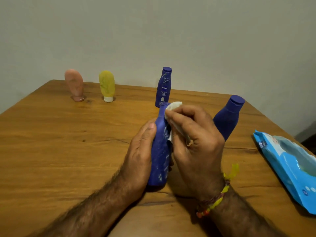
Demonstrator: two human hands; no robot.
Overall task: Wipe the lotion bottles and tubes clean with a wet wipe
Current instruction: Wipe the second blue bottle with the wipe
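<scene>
our right hand (195,139) has its fingers (181,115) curled tight round a folded white wipe (174,106), pressing it against the neck and upper side of the blue bottle (159,156) we are cleaning. our left hand (138,151) grips that bottle from the other side, thumb (150,128) laid up along its shoulder and palm wrapped round the body, so the bottle stands between both hands just above the table (68,134). white smears show down its lower front, so we judge this bottle only partly wiped. further out, a second blue bottle (228,117) sits tilted just behind our right hand and looks free of streaks, perhaps done already, though we cannot be sure. a third blue bottle (163,87) stands upright behind the wipe with pale streaks near its top, so it seems yet to be wiped. well apart at the far left, a yellow tube (106,86) and a pink tube (74,84) stand on their caps; the yellow one looks smeared. the wipe pack (289,166) lies at the right edge. we judge the task to be somewhere in its first half.
</scene>
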